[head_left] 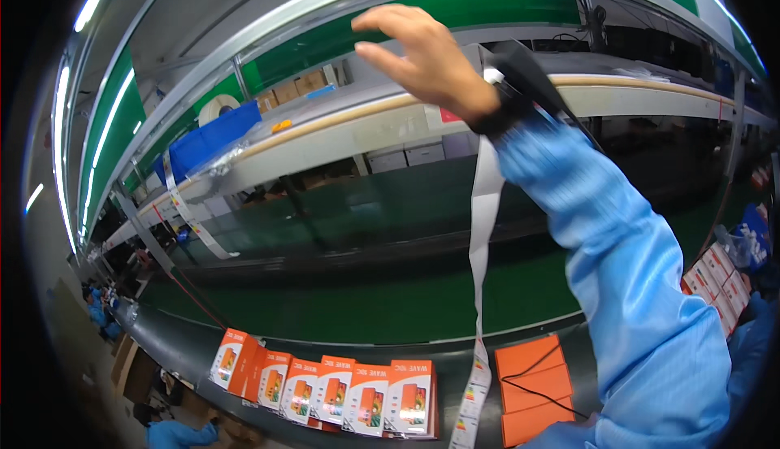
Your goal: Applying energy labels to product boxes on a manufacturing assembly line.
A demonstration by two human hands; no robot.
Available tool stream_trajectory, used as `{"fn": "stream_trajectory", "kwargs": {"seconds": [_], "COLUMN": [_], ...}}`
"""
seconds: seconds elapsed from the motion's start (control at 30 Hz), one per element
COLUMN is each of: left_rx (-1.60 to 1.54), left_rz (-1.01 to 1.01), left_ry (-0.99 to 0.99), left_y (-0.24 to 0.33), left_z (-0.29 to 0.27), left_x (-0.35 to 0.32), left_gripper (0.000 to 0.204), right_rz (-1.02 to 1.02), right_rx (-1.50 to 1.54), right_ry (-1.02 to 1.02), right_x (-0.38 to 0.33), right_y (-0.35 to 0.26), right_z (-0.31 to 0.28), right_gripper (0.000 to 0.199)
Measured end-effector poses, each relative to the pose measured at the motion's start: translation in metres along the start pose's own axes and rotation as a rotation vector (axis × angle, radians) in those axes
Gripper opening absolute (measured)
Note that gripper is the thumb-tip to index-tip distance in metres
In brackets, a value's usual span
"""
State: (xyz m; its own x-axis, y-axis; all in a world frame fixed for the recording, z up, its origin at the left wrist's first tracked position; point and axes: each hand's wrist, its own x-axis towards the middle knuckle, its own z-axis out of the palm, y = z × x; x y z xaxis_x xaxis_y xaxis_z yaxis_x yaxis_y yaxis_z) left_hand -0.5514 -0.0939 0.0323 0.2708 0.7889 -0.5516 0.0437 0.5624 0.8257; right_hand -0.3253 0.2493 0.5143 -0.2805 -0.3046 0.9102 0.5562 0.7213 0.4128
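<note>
My right hand [426, 59] is raised at shelf height, its arm in a blue sleeve crossing from the lower right. Thumb and fingers stand apart, with nothing visible between them. A dark band circles the wrist. Just behind it a black angular object [528, 71] sits at the shelf edge. From there a long white strip of labels [481, 229] hangs down past the bench, printed stickers showing on its lower end. My left hand is out of view. Below, several white-and-orange phone boxes [366, 400] stand in a row. To their right lie orange boxes [532, 368] with a thin black cord across them.
The shelf [341, 136] spans the bench above a green conveyor surface [366, 299]. It bears a blue bin [213, 142], a roll [218, 108] and cartons [309, 83]. A second label strip [191, 217] hangs at left. More boxes [719, 282] stack at far right. Other people in blue [175, 433] are at lower left.
</note>
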Motion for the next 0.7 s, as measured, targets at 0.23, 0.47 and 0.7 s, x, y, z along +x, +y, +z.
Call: {"fn": "stream_trajectory", "kwargs": {"seconds": [0.23,0.47,0.7], "left_rx": [-0.116,-0.395,-0.484], "left_rz": [0.211,0.269,0.291], "left_ry": [0.179,0.135,0.143], "left_y": [0.089,0.131,0.132], "left_z": [0.021,0.056,0.080], "left_x": [0.036,0.068,0.078], "left_gripper": [0.015,0.024,0.025], "right_rz": [0.439,1.876,2.120], "right_rx": [0.585,1.062,1.118], "right_ry": [-0.741,-0.833,-0.132], "right_x": [-0.178,-0.332,-0.350], "right_y": [-0.209,-0.335,-0.367], "right_z": [-0.135,-0.175,-0.168], "right_gripper": [0.016,0.020,0.014]}}
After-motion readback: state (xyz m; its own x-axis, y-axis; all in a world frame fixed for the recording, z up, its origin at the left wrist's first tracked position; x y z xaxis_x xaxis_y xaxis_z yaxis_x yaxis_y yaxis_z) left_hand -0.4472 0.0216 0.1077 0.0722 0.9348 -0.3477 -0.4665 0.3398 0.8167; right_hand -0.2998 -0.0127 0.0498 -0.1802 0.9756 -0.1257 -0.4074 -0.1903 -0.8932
